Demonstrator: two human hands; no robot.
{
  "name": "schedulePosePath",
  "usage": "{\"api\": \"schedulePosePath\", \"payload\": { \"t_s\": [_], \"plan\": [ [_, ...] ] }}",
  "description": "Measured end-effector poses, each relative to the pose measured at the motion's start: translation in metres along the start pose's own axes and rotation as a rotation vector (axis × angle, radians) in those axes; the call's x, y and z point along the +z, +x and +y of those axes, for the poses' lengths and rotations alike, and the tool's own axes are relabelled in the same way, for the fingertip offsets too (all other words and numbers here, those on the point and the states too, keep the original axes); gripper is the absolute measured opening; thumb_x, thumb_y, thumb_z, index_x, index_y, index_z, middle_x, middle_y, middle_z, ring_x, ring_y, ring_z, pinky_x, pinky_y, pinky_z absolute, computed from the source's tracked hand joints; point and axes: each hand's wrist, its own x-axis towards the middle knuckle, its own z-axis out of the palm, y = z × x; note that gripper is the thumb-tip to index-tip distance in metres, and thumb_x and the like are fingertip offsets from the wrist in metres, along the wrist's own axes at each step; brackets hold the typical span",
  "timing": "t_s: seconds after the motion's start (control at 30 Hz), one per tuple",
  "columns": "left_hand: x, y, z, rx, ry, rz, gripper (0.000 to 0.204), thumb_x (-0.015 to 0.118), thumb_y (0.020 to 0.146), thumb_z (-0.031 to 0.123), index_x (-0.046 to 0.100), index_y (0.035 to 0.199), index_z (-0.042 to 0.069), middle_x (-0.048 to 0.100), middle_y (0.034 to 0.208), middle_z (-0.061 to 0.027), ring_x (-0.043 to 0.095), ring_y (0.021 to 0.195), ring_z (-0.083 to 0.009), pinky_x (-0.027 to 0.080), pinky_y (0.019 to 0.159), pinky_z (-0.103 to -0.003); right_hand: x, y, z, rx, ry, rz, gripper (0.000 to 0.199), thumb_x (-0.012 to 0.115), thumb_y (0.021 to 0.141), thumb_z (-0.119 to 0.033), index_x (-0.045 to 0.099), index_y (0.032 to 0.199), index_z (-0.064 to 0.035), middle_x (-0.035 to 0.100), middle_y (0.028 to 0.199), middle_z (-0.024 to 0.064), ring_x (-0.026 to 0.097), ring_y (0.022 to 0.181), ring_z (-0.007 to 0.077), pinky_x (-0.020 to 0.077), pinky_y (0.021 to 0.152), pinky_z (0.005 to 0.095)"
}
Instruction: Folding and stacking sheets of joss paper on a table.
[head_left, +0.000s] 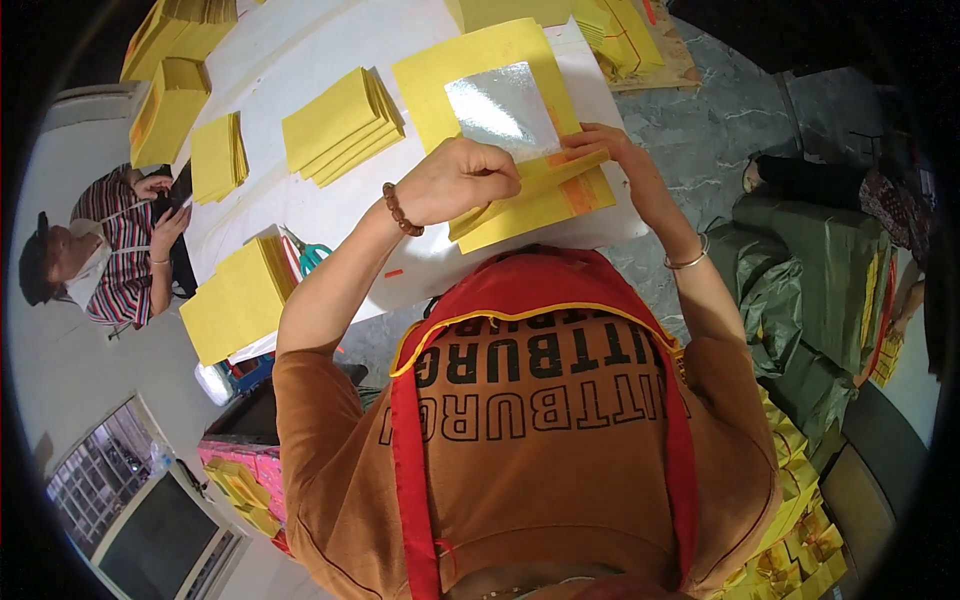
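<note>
A stack of yellow paper sheets [480, 232] lies at the table's near edge, in front of my body. The top sheet, which bears a shiny silver square [505, 105], has its near edge lifted and folded over away from me. My left hand [460, 182], with a beaded bracelet on the wrist, is closed at the left end of this fold, its fingertips partly hidden. At the fold's right end my right hand [635, 170] pinches the paper, fingers laid over the top and the thumb hidden. An orange printed patch shows on the paper near it.
A fanned yellow paper pile [340, 125] and a smaller pile [218, 158] lie left on the white table [270, 55]. Teal-handled scissors [312, 257] rest beside another stack [240, 300]. A seated person [125, 245] is at the far left. Green wrapped bundles [815, 270] stand right.
</note>
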Motion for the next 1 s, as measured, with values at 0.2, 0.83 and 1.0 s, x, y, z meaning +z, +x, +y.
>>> {"api": "schedulePosePath", "payload": {
  "t_s": [0.2,0.83,1.0],
  "plan": [
    [-0.008,-0.004,0.005,-0.103,-0.033,-0.075,0.017,0.060,0.082,0.013,0.064,0.092,0.000,0.060,0.078,-0.0034,0.052,0.069,-0.0093,0.042,0.063,-0.024,0.001,0.004,-0.003,0.074,-0.074,-0.017,0.025,0.061,0.083,-0.015,0.064,0.107,-0.0076,0.060,0.111,0.0058,0.047,0.115,0.0207,0.0359,0.097,0.0318],
    [0.024,-0.063,-0.017,0.678,0.873,0.452,0.028,0.058,0.072,0.013,0.064,0.100,0.010,0.061,0.100,-0.0087,0.059,0.099,-0.0232,0.048,0.082,-0.033,-0.014,0.021,-0.043,-0.391,-0.598,-0.445,0.031,0.066,0.075,-0.025,0.065,0.105,-0.0235,0.054,0.128,-0.0023,0.040,0.127,0.0237,0.0209,0.102,0.0476],
    [0.035,-0.069,-0.022,0.659,0.882,0.453,0.031,0.056,0.071,0.013,0.063,0.101,0.010,0.061,0.100,-0.0082,0.059,0.098,-0.0221,0.049,0.081,-0.032,-0.012,0.011,-0.039,-0.317,-0.488,-0.567,0.032,0.066,0.074,-0.025,0.065,0.106,-0.0242,0.056,0.125,-0.0038,0.042,0.125,0.0206,0.0208,0.101,0.0470]
  ]
}}
